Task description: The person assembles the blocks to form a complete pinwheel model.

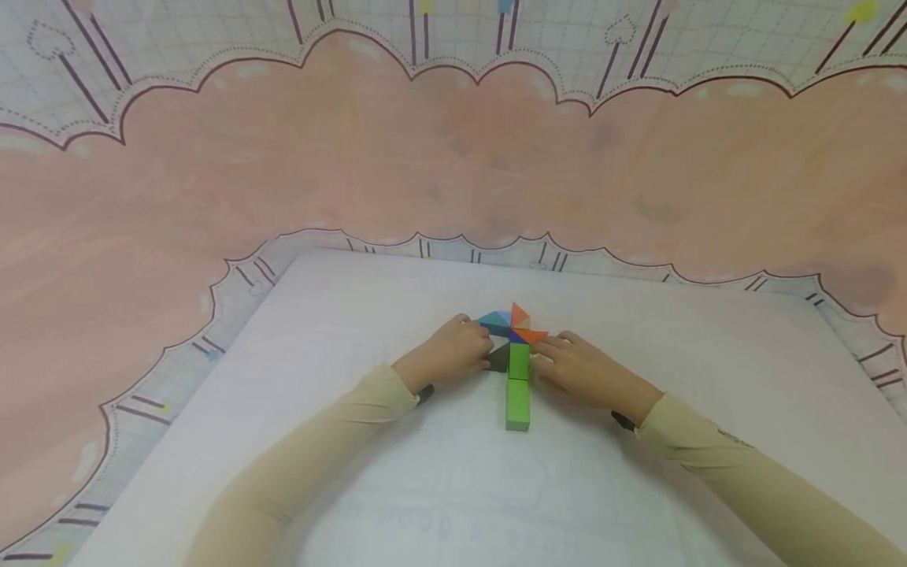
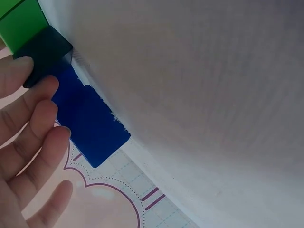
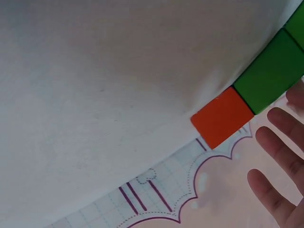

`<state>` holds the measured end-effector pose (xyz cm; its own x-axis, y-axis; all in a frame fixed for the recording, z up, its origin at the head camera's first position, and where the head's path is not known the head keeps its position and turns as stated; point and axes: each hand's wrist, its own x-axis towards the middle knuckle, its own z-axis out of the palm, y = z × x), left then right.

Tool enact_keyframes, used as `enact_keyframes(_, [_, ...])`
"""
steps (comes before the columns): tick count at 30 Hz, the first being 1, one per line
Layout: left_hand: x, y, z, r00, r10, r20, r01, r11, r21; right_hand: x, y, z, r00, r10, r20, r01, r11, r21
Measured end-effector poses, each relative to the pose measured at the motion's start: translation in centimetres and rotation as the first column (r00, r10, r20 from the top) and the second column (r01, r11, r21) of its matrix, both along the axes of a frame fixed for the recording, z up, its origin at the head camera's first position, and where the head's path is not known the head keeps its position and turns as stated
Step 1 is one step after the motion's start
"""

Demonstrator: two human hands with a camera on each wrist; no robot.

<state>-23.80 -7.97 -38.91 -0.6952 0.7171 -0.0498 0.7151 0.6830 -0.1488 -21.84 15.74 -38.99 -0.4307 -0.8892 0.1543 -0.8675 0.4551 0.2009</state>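
Note:
My left hand (image 1: 457,349) holds a dark green triangular block (image 1: 499,358) at the left of the pattern; in the left wrist view the thumb and index finger pinch this dark block (image 2: 45,52). Two bright green blocks (image 1: 518,403) form a straight stem toward me. Above the stem, blue and teal blocks (image 1: 494,321), an orange triangle (image 1: 519,316) and a second orange triangle (image 1: 533,336) fan out like a pinwheel. On the other side, my right hand (image 1: 577,368) is beside the upper green block, its fingers loosely extended near the orange tip.
A white tabletop (image 1: 397,472) lies under the blocks, with faint printing near its front. Pink patterned cloth (image 1: 453,165) with scalloped edges and a pale grid spreads beyond the table's far and left edges. Both forearms wear beige sleeves (image 1: 305,457), with dark wrist straps.

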Motion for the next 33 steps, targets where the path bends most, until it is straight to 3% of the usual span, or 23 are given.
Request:
enact_keyframes(10, [-0.4,-0.1,0.0,0.999,0.037,0.0,-0.037,0.999,0.033,1.4,-0.6,0.0,0.996,0.076,-0.038,-0.078,0.996,-0.038])
enact_keyframes(17, [-1.3,-2.3,1.0,0.989,0.146,0.001,-0.144,0.977,0.158,2.3,-1.0,0.0,0.997,0.072,0.028,-0.072,0.997,-0.025])
enact_keyframes(25, [-2.5,-3.3,0.2,0.994,0.11,-0.004,-0.107,0.976,0.192,2.3,-0.7,-0.3,0.994,0.109,-0.003,-0.109,0.993,-0.048])
enact_keyframes(33, [-2.9,-2.6,0.0,0.991,0.13,0.019,-0.132,0.978,0.161,2.3,-0.7,-0.5,0.994,0.107,0.005,-0.107,0.994,-0.038])
